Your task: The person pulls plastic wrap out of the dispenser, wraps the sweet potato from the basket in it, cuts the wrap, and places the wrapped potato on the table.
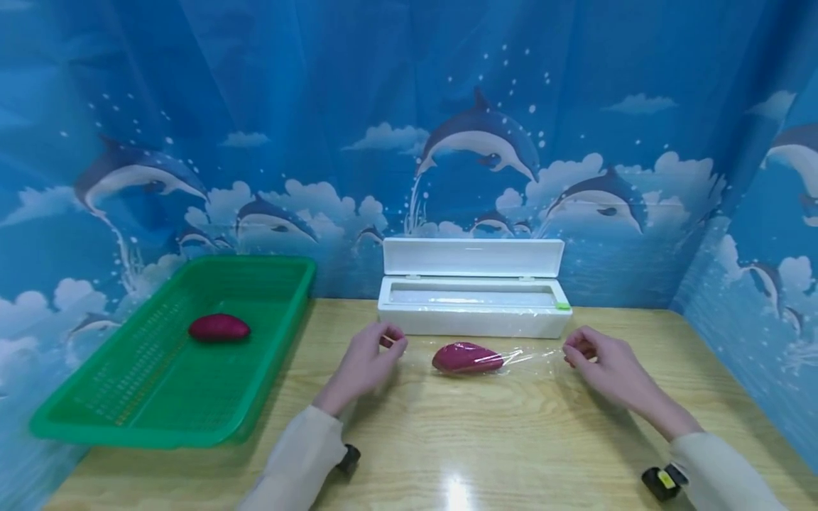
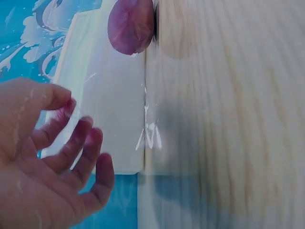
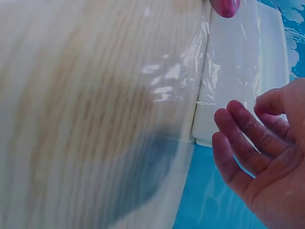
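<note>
A purple-red sweet potato [image 1: 468, 358] lies on the wooden table with clear plastic film [image 1: 533, 360] over and around it. At the film's left end, my left hand [image 1: 366, 360] pinches it between thumb and index finger. My right hand [image 1: 610, 369] pinches the film's right end the same way. The left wrist view shows the left hand [image 2: 62, 157] with its other fingers loosely bent, the sweet potato [image 2: 131, 26] above. In the right wrist view the right hand [image 3: 267, 152] is beside the shiny film [image 3: 167, 78].
A white box [image 1: 473, 323] with its lid raised stands behind the sweet potato, a roll inside and a green tab at its right. To the left, a green basket [image 1: 246, 404] holds another purple-red sweet potato [image 1: 219, 327]. A dolphin-print curtain hangs behind.
</note>
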Demonstrator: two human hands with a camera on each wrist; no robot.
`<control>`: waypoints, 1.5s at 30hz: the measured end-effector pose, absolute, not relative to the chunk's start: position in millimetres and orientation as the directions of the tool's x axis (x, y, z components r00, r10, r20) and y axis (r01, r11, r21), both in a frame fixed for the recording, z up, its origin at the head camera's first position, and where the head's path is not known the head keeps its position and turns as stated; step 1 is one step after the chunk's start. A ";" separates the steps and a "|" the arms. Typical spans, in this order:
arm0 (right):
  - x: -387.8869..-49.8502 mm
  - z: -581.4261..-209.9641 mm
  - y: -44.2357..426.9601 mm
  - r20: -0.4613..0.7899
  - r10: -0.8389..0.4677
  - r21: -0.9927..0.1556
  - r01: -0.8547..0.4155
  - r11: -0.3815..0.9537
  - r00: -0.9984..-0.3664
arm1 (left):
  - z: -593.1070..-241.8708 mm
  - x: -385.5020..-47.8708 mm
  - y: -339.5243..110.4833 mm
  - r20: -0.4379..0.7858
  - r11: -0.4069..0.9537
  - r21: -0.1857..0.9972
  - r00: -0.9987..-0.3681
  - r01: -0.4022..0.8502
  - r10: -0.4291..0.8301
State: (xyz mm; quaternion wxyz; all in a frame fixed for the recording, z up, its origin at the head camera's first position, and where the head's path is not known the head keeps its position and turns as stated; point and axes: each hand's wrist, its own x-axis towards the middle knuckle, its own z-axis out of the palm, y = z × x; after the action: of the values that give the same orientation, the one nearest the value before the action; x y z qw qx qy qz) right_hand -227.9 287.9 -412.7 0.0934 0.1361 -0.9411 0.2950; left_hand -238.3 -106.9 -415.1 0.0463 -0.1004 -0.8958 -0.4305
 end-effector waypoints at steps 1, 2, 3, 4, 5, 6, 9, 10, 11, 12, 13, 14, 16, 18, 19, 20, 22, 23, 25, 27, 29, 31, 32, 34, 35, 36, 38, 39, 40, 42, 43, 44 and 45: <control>-230.6 -413.7 286.9 0.253 -0.201 -0.522 -0.308 0.795 -0.946 | -415.5 -240.5 -105.6 0.171 0.612 0.761 -0.977 0.214 0.129; -233.2 -414.6 286.0 0.243 -0.201 -0.519 -0.302 0.799 -0.949 | -415.9 -242.3 -104.4 0.165 0.615 0.762 -0.980 0.201 0.115; -235.8 -415.5 285.2 0.233 -0.200 -0.515 -0.295 0.805 -0.952 | -416.7 -244.1 -103.5 0.162 0.620 0.761 -0.981 0.191 0.105; -238.2 -416.3 284.5 0.217 -0.198 -0.510 -0.284 0.812 -0.956 | -417.5 -245.9 -102.5 0.152 0.622 0.763 -0.984 0.175 0.091; -240.2 -417.1 283.7 0.204 -0.197 -0.508 -0.276 0.816 -0.959 | -418.4 -247.2 -101.5 0.147 0.623 0.765 -0.986 0.164 0.079; -242.0 -417.8 283.2 0.194 -0.197 -0.504 -0.270 0.821 -0.961 | -419.5 -248.3 -100.6 0.147 0.627 0.763 -0.987 0.158 0.069; -245.5 -419.6 282.7 0.170 -0.197 -0.494 -0.257 0.831 -0.966 | -421.5 -249.6 -96.9 0.226 0.639 0.744 -0.974 0.196 0.036; -246.3 -420.2 282.9 0.166 -0.198 -0.489 -0.255 0.834 -0.966 | -421.3 -250.1 -94.9 0.288 0.637 0.733 -0.957 0.238 0.026; -246.8 -420.7 283.3 0.165 -0.201 -0.486 -0.257 0.835 -0.966 | -419.6 -249.5 -92.5 0.357 0.634 0.717 -0.934 0.290 0.023; -247.3 -421.0 283.8 0.164 -0.204 -0.483 -0.259 0.837 -0.965 | -416.7 -248.6 -89.6 0.439 0.630 0.687 -0.898 0.362 0.036; -247.6 -421.3 284.3 0.162 -0.209 -0.480 -0.262 0.838 -0.964 | -413.1 -247.4 -86.2 0.509 0.621 0.652 -0.858 0.435 0.067; -247.8 -421.5 284.8 0.160 -0.213 -0.477 -0.265 0.838 -0.964 | -409.3 -245.7 -82.1 0.564 0.610 0.607 -0.817 0.509 0.121; -247.5 -421.8 285.2 0.156 -0.217 -0.473 -0.265 0.840 -0.964 | -401.1 -239.8 -73.0 0.585 0.570 0.534 -0.759 0.625 0.285; -246.4 -422.0 284.7 0.150 -0.216 -0.472 -0.262 0.842 -0.965 | -395.4 -231.8 -63.4 0.497 0.566 0.462 -0.728 0.683 0.473; -245.8 -422.1 284.3 0.150 -0.216 -0.471 -0.262 0.842 -0.965 | -394.4 -228.0 -58.9 0.422 0.589 0.424 -0.726 0.687 0.543; -245.7 -421.6 284.6 0.153 -0.214 -0.471 -0.262 0.843 -0.965 | -393.8 -225.7 -54.2 0.354 0.620 0.372 -0.723 0.691 0.593; -244.9 -420.6 285.0 0.159 -0.218 -0.471 -0.268 0.841 -0.963 | -395.4 -223.1 -46.9 0.252 0.696 0.243 -0.736 0.676 0.628; -244.4 -420.4 285.3 0.162 -0.224 -0.469 -0.275 0.839 -0.961 | -396.9 -222.2 -44.4 0.224 0.730 0.182 -0.750 0.659 0.622; -243.0 -420.1 286.7 0.184 -0.241 -0.452 -0.300 0.840 -0.953 | -400.7 -222.3 -41.5 0.200 0.775 0.116 -0.779 0.622 0.595; -241.2 -419.5 289.6 0.210 -0.247 -0.425 -0.316 0.848 -0.946 | -403.8 -223.7 -40.2 0.198 0.795 0.109 -0.797 0.597 0.571; -239.0 -417.6 293.1 0.228 -0.239 -0.380 -0.312 0.871 -0.944 | -405.5 -225.4 -39.6 0.197 0.800 0.125 -0.805 0.587 0.560; -235.7 -414.5 296.7 0.245 -0.230 -0.324 -0.303 0.896 -0.942 | -407.0 -227.5 -39.4 0.202 0.799 0.139 -0.806 0.585 0.556; -233.7 -413.2 297.9 0.267 -0.229 -0.291 -0.305 0.907 -0.936 | -407.4 -228.2 -39.3 0.201 0.798 0.147 -0.807 0.585 0.555; -229.6 -411.0 298.1 0.349 -0.252 -0.214 -0.338 0.917 -0.903 | -408.2 -229.5 -39.4 0.197 0.796 0.158 -0.809 0.584 0.554; -227.7 -410.5 296.5 0.405 -0.283 -0.174 -0.377 0.910 -0.869 | -408.7 -230.2 -39.5 0.195 0.796 0.163 -0.810 0.583 0.553; -226.0 -410.2 293.4 0.463 -0.323 -0.136 -0.426 0.894 -0.825 | -409.1 -230.8 -39.6 0.194 0.795 0.172 -0.811 0.582 0.552; -223.3 -411.2 282.9 0.557 -0.417 -0.058 -0.534 0.844 -0.718 | -410.1 -232.8 -39.8 0.186 0.797 0.181 -0.816 0.576 0.547; -222.3 -411.8 275.9 0.580 -0.465 -0.025 -0.585 0.811 -0.669 | -410.8 -233.9 -40.0 0.182 0.800 0.187 -0.820 0.570 0.543; -221.4 -412.6 267.9 0.584 -0.512 0.000 -0.631 0.776 -0.629 | -411.1 -235.0 -40.0 0.177 0.802 0.191 -0.823 0.566 0.539; -220.0 -414.5 251.9 0.556 -0.582 0.008 -0.697 0.717 -0.593 | -411.8 -237.2 -39.9 0.164 0.805 0.202 -0.830 0.557 0.533; -219.8 -415.4 243.5 0.533 -0.604 0.006 -0.711 0.703 -0.593 | -412.1 -238.0 -40.6 0.158 0.809 0.201 -0.833 0.553 0.530; -220.1 -416.3 235.7 0.505 -0.619 -0.002 -0.717 0.697 -0.602 | -412.0 -238.8 -41.3 0.152 0.811 0.200 -0.836 0.549 0.528; -220.8 -417.0 228.7 0.476 -0.626 -0.015 -0.717 0.697 -0.618 | -412.0 -239.5 -42.1 0.148 0.813 0.199 -0.837 0.547 0.527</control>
State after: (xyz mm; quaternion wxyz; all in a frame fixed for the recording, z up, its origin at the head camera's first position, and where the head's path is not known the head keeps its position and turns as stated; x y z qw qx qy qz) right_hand -220.8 228.7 -417.0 0.2234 0.3758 -0.8935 0.1023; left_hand -239.5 -42.1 -412.0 0.0432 -0.2822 -0.9512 -0.1172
